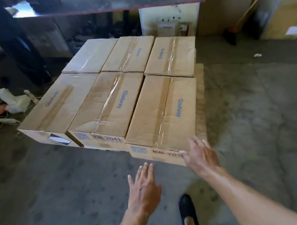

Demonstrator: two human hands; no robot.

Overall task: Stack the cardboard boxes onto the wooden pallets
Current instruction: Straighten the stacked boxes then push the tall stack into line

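Several taped brown cardboard boxes printed "Gladway" lie flat in two rows on a wooden pallet (201, 92), of which only a strip shows at the right. The near right box (163, 112) sits at the front corner, the near middle box (108, 108) and near left box (59, 104) beside it. My right hand (200, 154) is open, fingers spread, at the near right box's front corner; whether it touches is unclear. My left hand (144, 188) hovers open over the floor, just short of the boxes, holding nothing.
Concrete floor (259, 115) lies around the pallet. White debris and cables (13, 103) lie at the left. A dark workbench (108, 1) and a white cabinet (168, 20) stand behind; more cartons (288, 20) at the back right. My black shoe (187, 210) is below.
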